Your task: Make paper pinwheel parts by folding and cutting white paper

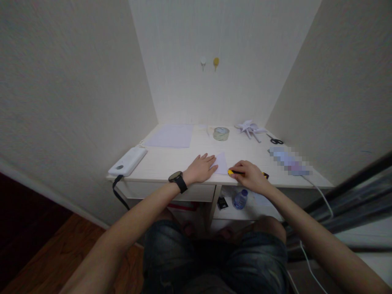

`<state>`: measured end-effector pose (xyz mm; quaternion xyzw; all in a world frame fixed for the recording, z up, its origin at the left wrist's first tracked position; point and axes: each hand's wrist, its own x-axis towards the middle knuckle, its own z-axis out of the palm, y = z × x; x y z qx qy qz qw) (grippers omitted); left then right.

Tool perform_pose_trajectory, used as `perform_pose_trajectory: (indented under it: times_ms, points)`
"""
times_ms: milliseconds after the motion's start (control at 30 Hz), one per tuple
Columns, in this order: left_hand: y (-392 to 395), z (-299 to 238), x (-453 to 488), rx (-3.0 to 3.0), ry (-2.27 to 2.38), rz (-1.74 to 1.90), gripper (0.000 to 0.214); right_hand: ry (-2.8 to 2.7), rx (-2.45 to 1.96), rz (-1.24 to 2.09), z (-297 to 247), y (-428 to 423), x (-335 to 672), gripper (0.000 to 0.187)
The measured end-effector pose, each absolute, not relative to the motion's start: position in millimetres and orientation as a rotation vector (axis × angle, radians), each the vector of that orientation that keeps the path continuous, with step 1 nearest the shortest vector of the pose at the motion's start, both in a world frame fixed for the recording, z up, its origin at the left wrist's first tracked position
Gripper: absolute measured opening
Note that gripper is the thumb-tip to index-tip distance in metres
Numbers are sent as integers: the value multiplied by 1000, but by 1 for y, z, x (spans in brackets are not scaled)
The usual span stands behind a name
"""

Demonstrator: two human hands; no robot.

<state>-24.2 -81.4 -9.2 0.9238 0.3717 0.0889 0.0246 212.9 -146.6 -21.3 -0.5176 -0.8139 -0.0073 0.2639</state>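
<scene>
My left hand [202, 166] lies flat with its fingers stretched out, pressing a small piece of white paper [221, 164] against the desk. That paper looks triangular, and part of it is hidden under my fingers. Close to the paper's right side, my right hand [248, 174] is closed round a yellow and black utility knife [231, 172]. The knife's front end points left toward the paper, while its rear end shows past the back of the hand. I cannot make out its blade.
On the white desk [171, 161] are a paper sheet [171, 136], a tape roll [221, 134], a paper pinwheel [249, 127], black scissors [276, 141], a white device [128, 161] and a blurred-out object [289, 160] with a cable. A bottle [240, 200] stands on the shelf below. Walls enclose three sides.
</scene>
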Motion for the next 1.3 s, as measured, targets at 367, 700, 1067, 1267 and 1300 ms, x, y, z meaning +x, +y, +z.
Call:
perform_pose_trajectory:
  times_ms: [367,700,1067,1267,1300]
  points:
    - [-64,0,-43,2765,1022,152,59,-2214,-1375,-22,-24,-148,214,25]
    - [-60,-12,-46,2846,1032,113,59,-2226,-1298,-6,-25,-141,216,25]
    - [-60,-13,-48,2860,1011,101,60,-2228,-1273,69,-23,-137,220,25]
    - [-64,-7,-46,2856,1032,43,60,-2259,-1272,118,-24,-133,233,26]
    - [-65,-6,-46,2855,1035,38,60,-2261,-1267,124,-24,-133,236,26]
